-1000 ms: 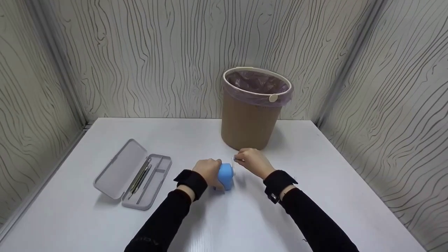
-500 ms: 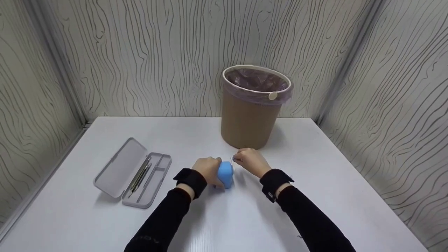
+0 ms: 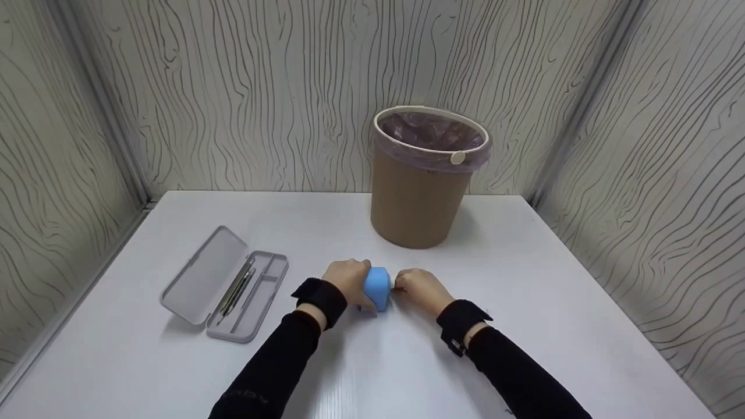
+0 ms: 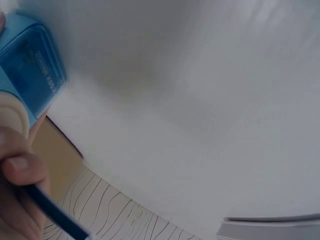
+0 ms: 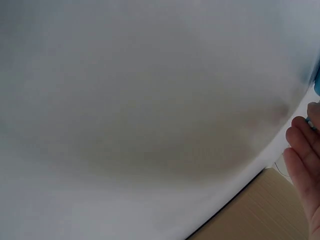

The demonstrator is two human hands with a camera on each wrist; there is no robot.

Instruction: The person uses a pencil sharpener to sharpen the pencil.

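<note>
1 apparent pencil (image 4: 56, 211) seems mid-sharpening, its removal left to do; just below head-frame centre, the left hand (image 3: 349, 281) curls round the blue sharpener (image 3: 378, 288), the right hand (image 3: 423, 289) pinching a likely crank knob (image 5: 310, 122).

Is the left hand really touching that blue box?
Touching. The head view shows the left hand gripping the blue box, with its thumb against the side nearest the person.

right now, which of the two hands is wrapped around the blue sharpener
The left hand: its thumb and fingers curl round the body of the blue sharpener. The right hand is beside the sharpener's opposite side, not wrapped round that body.
</note>
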